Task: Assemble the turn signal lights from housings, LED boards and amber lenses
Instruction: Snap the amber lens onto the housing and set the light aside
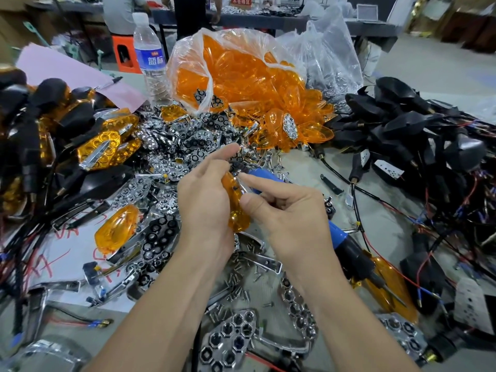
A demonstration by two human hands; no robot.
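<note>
- Head view: amber lens [236, 210] held above the bench, between both hands.
- Left hand [206, 200] wrapped round it, forefinger lifted.
- Right hand [290, 218]: thumb at lens edge, forefinger straight, rest curled; anything pinched hidden.
- Long axis pointing away from body.
- Best kept steady in left grip; seat squarely, no forcing.

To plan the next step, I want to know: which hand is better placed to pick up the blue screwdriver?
Right. The right hand is directly over the blue screwdriver, which passes under its wrist. The left hand holds the amber lens, so it is probably not free.
</note>
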